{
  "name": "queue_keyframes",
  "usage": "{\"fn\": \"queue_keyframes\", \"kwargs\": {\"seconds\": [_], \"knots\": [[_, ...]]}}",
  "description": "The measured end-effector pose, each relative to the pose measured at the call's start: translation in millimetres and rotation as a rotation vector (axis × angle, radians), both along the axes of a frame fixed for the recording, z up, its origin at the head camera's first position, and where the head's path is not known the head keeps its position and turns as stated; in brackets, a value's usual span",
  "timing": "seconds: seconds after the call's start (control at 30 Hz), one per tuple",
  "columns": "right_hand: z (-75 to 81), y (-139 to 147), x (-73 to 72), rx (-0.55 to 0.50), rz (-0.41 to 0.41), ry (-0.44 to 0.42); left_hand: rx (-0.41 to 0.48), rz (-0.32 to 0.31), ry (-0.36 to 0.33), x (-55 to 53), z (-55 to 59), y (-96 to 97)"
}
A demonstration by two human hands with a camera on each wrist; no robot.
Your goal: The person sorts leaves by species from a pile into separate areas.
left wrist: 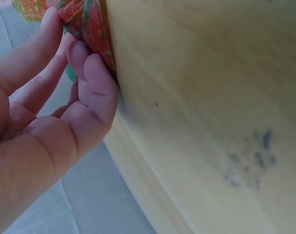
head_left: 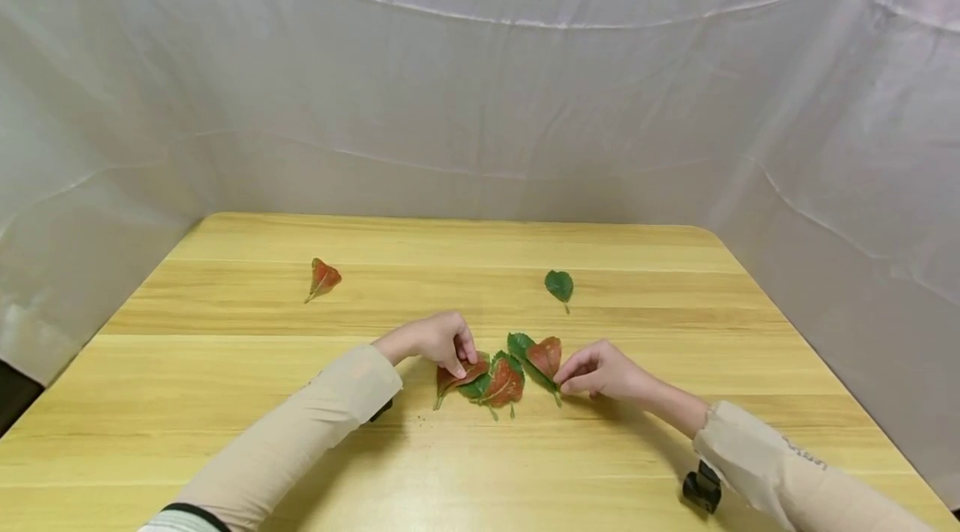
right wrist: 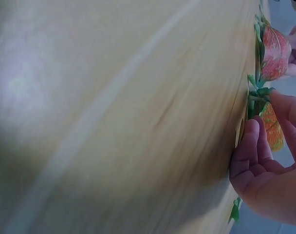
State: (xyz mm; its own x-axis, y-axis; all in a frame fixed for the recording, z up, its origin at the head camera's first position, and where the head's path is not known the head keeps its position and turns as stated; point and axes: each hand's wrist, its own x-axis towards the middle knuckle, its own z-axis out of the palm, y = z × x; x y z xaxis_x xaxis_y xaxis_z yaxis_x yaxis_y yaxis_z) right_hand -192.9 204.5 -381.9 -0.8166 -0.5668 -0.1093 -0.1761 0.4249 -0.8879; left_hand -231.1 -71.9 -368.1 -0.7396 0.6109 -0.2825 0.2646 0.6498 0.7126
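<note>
My left hand (head_left: 438,338) pinches a red leaf (head_left: 448,378) with green veins at the left end of a row of overlapping leaves. In the left wrist view, the thumb and fingers hold this red leaf (left wrist: 89,24) close over the table. Beside it lie a green leaf (head_left: 475,388) and another red leaf (head_left: 506,382). At the right end of the row, a red leaf (head_left: 546,354) overlaps a green leaf (head_left: 519,343). My right hand (head_left: 606,371) pinches these two at their stem end. The right wrist view shows its fingertips around the green part, an orange-red leaf (right wrist: 272,127) behind.
A single red leaf (head_left: 325,277) lies farther back on the left of the wooden table (head_left: 225,298). One green leaf (head_left: 559,285) lies at the back right. Dark crumbs (left wrist: 260,158) dot the tabletop near the left hand. Grey-white sheeting (head_left: 480,98) surrounds the table's back and sides.
</note>
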Motion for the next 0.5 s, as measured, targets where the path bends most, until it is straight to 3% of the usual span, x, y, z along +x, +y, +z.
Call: {"fn": "queue_keyframes", "kwargs": {"seconds": [0.27,0.5], "knots": [[-2.2,-3.5,0.3,0.010,0.044,0.112,-0.007,-0.039,-0.007,-3.3,4.1,-1.3],[-9.4,-3.1,-3.3,-0.043,0.148,0.242,0.037,-0.065,-0.021,-7.0,11.2,-2.7]]}}
